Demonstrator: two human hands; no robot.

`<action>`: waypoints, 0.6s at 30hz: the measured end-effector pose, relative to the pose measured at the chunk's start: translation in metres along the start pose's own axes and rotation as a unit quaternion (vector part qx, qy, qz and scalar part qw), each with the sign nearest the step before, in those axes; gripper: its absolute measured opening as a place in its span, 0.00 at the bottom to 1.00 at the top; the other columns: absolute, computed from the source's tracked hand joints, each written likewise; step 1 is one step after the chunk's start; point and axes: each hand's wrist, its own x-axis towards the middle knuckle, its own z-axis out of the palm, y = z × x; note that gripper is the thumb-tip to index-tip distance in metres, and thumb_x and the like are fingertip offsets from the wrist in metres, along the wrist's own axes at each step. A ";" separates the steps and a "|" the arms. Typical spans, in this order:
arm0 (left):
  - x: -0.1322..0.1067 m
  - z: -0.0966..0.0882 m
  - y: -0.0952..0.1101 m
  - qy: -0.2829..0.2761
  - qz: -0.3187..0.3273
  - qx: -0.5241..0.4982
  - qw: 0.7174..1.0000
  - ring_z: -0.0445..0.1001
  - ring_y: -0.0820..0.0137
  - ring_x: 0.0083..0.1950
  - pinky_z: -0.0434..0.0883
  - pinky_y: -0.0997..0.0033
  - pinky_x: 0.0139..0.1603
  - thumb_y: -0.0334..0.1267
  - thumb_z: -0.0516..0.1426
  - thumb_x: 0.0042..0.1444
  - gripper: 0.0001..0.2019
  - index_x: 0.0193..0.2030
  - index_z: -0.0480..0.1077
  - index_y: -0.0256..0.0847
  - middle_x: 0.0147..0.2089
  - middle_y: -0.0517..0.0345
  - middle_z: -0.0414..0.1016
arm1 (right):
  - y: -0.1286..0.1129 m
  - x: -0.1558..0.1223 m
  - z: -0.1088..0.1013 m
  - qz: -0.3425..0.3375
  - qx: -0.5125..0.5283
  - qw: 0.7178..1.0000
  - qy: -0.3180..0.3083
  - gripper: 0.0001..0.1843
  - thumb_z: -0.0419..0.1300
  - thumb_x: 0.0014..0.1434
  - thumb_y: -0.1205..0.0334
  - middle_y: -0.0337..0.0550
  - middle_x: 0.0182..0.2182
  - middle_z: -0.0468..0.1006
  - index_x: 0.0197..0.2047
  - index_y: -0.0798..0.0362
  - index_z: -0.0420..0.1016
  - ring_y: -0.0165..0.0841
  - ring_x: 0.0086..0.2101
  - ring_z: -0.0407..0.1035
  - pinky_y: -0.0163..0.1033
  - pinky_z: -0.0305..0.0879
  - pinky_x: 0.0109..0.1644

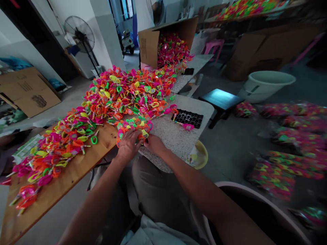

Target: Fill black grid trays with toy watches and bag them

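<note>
Workshop clutter fills the upper left of the frame, where a flat cardboard sheet [28, 92] lies on the floor and a standing fan [79, 34] rises behind it. Below them a wooden table [63, 183] runs from the lower left toward the centre. It carries a long heap of loose toys [122, 92], neon rings in pink, orange, green and yellow, thickest at the middle of the frame.

At the near edge of that heap sits a small batch [133, 126], drawn slightly apart from the rest. The left hand [129, 146] lies palm down on it, its grip spread with the fingers fanned over the rings. The right hand [154, 143] touches the batch from the right side. Its fingers are hidden behind the toys and the other hand, so I cannot tell whether its grip is pinching anything.

Further right, a speckled table [176, 139] holds a black tray [189, 118], and an open cardboard box [150, 42] behind it spills more toys. On the floor at the right are a dark stool [221, 98], a white basin [268, 85] and blurred bagged bundles [281, 170].

Judging by the bundles, some toys are already packed. The heap and the box suggest most of the sorting is left.
</note>
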 end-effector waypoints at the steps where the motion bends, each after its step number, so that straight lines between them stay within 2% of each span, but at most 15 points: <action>1: 0.001 -0.001 0.002 -0.001 -0.003 0.005 1.000 0.67 0.58 0.67 0.65 0.52 0.68 0.40 0.58 0.66 0.21 0.65 0.65 0.45 0.60 0.51 0.76 | -0.001 -0.001 0.001 0.001 0.002 1.000 0.003 0.16 0.54 0.68 0.58 0.51 0.49 0.81 0.53 0.54 0.77 0.39 0.47 0.75 0.37 0.65 0.50; 6: 0.007 -0.007 0.016 -0.031 0.007 0.043 0.999 0.67 0.56 0.66 0.65 0.51 0.67 0.38 0.55 0.67 0.25 0.70 0.62 0.50 0.62 0.52 0.73 | 0.000 -0.007 -0.005 -0.010 0.036 0.999 0.002 0.15 0.54 0.66 0.64 0.50 0.49 0.82 0.50 0.55 0.78 0.37 0.47 0.75 0.37 0.65 0.51; 8: 0.008 -0.008 0.019 -0.033 0.008 0.049 0.998 0.67 0.55 0.65 0.65 0.49 0.67 0.37 0.55 0.67 0.25 0.70 0.62 0.50 0.61 0.51 0.74 | 0.009 -0.007 -0.016 -0.031 0.077 0.996 -0.034 0.13 0.54 0.64 0.65 0.46 0.43 0.83 0.44 0.54 0.80 0.35 0.42 0.76 0.35 0.66 0.47; 10: 0.005 -0.008 0.020 -0.020 0.011 0.044 0.999 0.67 0.55 0.65 0.63 0.47 0.69 0.37 0.56 0.66 0.25 0.69 0.62 0.49 0.61 0.50 0.73 | 0.025 0.000 -0.030 -0.016 0.121 0.991 -0.052 0.14 0.53 0.65 0.62 0.42 0.35 0.84 0.40 0.53 0.81 0.33 0.35 0.76 0.34 0.66 0.41; 12: 0.000 -0.009 0.019 0.006 0.011 0.038 0.999 0.66 0.54 0.67 0.60 0.45 0.71 0.37 0.57 0.65 0.25 0.68 0.63 0.49 0.63 0.49 0.72 | 0.045 0.016 -0.045 0.054 0.136 0.989 -0.007 0.17 0.50 0.67 0.60 0.42 0.33 0.83 0.41 0.53 0.81 0.32 0.32 0.75 0.34 0.67 0.38; 14: -0.009 -0.012 0.015 0.051 -0.004 0.027 0.998 0.66 0.54 0.67 0.59 0.43 0.72 0.37 0.58 0.65 0.23 0.67 0.64 0.48 0.64 0.48 0.71 | 0.067 0.040 -0.058 0.154 0.091 0.982 0.064 0.18 0.49 0.68 0.60 0.45 0.36 0.84 0.44 0.54 0.81 0.34 0.35 0.77 0.35 0.68 0.41; 18: -0.038 -0.024 -0.008 0.190 -0.086 -0.011 0.978 0.69 0.58 0.65 0.66 0.48 0.69 0.37 0.57 0.65 0.18 0.61 0.67 0.45 0.61 0.46 0.71 | 0.105 0.091 -0.075 0.296 -0.023 0.946 0.129 0.20 0.50 0.68 0.61 0.64 0.49 0.80 0.54 0.63 0.77 0.45 0.49 0.75 0.44 0.68 0.51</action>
